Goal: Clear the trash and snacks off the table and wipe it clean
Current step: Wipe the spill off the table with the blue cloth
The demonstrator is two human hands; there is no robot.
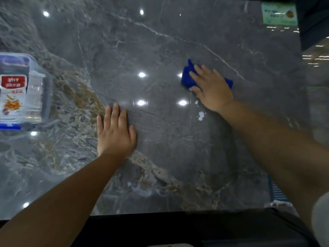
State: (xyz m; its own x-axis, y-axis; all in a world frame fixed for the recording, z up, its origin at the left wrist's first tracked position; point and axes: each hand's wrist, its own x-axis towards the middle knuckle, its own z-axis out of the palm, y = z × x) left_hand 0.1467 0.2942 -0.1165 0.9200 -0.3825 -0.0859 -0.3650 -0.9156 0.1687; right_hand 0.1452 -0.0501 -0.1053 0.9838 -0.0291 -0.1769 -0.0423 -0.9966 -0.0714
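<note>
A glossy grey marble table (160, 50) fills the view. My right hand (211, 88) lies flat on a blue cloth (187, 77) and presses it onto the table at the right of centre. Small white drops of a spill (201, 115) sit just below that hand. My left hand (115, 132) rests palm down on the bare marble, fingers together, holding nothing. At the left edge stands a clear plastic box (38, 86) with a blue-clipped lid; a red and white snack packet (13, 97) is inside it.
A pale green card (279, 13) lies at the table's far right corner. The table's near edge (160, 213) runs along the bottom, with dark clothing below it. Floor shows past the right edge.
</note>
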